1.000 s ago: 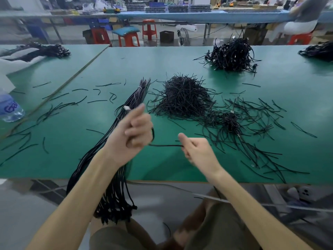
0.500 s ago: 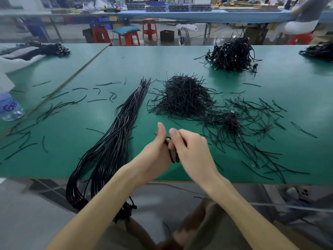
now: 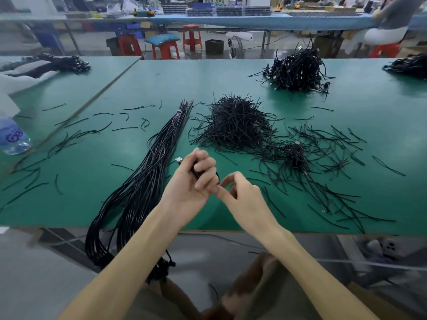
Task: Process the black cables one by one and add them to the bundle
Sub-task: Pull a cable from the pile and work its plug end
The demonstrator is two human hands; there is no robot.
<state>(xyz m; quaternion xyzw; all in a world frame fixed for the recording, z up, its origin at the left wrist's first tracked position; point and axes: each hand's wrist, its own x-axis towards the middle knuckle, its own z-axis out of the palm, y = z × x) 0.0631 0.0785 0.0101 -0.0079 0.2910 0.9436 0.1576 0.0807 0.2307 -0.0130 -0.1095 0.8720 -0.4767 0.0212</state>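
Observation:
My left hand point(image 3: 194, 181) grips a black cable point(image 3: 193, 172) above the table's near edge; its metal USB plug point(image 3: 178, 160) sticks out past my thumb. My right hand point(image 3: 240, 195) meets the left, fingertips pinching the same cable just below the left fingers. The bundle of long black cables point(image 3: 147, 176) lies to the left, tied near its far end and hanging over the table edge. A coiled black cable point(image 3: 295, 153) lies to the right among loose ties.
A heap of black ties point(image 3: 235, 123) sits behind my hands, with loose ties point(image 3: 335, 158) scattered right and left. A pile of coiled cables point(image 3: 298, 70) stands at the back right. The green table point(image 3: 208, 77) holds a water bottle point(image 3: 12, 137) at far left.
One second ago my hands were apart with a cable stretched between them. They came together, and the left hand now holds the cable with its plug pointing up-left.

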